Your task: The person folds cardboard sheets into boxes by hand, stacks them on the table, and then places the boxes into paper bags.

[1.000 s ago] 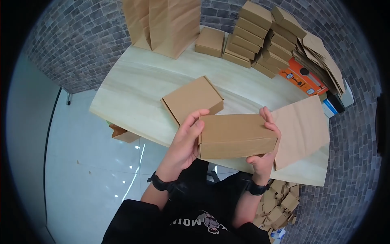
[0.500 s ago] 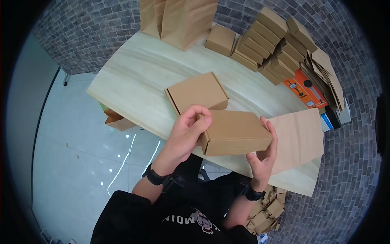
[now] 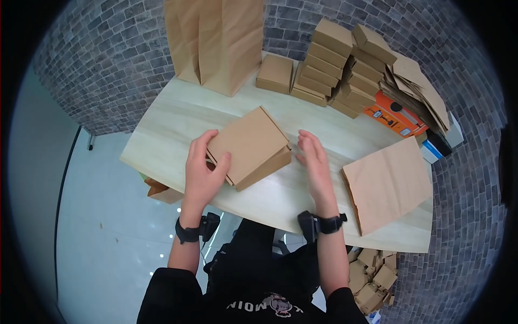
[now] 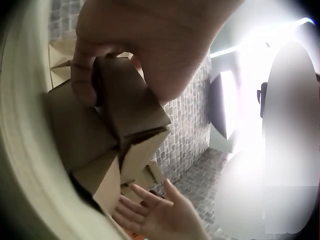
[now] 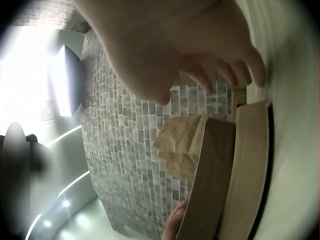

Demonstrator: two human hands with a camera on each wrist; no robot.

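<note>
Two brown cardboard boxes lie one on the other near the table's front edge. My left hand (image 3: 202,170) grips the upper box (image 3: 249,141) at its left side, thumb on the lid and fingers along the edge. Beneath it, the lower box (image 3: 265,169) shows its front and right side. In the left wrist view the upper box (image 4: 131,95) sits slightly askew over the lower box (image 4: 80,127). My right hand (image 3: 317,170) is held apart, just right of the boxes, fingers extended and palm facing them, holding nothing.
A tall kraft paper bag (image 3: 224,48) stands at the back of the table (image 3: 162,129). Stacked cardboard boxes (image 3: 329,56) and an orange box (image 3: 391,116) line the back right. A flat paper bag (image 3: 388,186) lies at right. Cardboard pieces (image 3: 372,283) heap below the table.
The box that both hands held up has come down onto the box on the table. My right hand has let go and moved off to the right; my left still holds it.
</note>
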